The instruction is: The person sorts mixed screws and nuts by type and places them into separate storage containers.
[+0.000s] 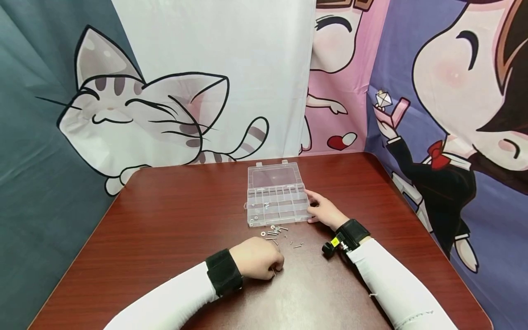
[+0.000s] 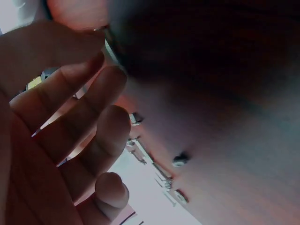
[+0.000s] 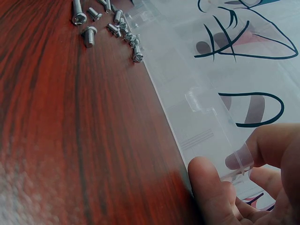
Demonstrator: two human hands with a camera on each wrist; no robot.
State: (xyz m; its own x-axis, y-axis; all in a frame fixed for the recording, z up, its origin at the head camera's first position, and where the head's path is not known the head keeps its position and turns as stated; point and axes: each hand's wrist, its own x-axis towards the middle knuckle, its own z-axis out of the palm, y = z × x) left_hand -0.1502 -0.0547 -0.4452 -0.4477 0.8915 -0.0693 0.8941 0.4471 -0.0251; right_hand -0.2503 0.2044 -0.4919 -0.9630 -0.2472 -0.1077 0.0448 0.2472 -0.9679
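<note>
A clear plastic compartment box (image 1: 277,201) lies with its lid raised on the table, a few small nuts and washers in its left compartments. My right hand (image 1: 327,212) grips the box's right side; in the right wrist view its thumb and fingers (image 3: 267,145) close on the corner. Nearer the table's front, my left hand (image 1: 256,258) pinches a thin metal screw (image 2: 110,49) between thumb and index finger; much of the screw is dark and blurred. Loose screws (image 3: 89,36) and washers (image 1: 263,233) lie between the left hand and the box.
The reddish-brown wooden table (image 1: 177,206) spans the view. Behind it hangs a cloth backdrop (image 1: 268,55) with a cartoon cat and figures. The right wrist carries a black strap (image 1: 352,233) with a small camera.
</note>
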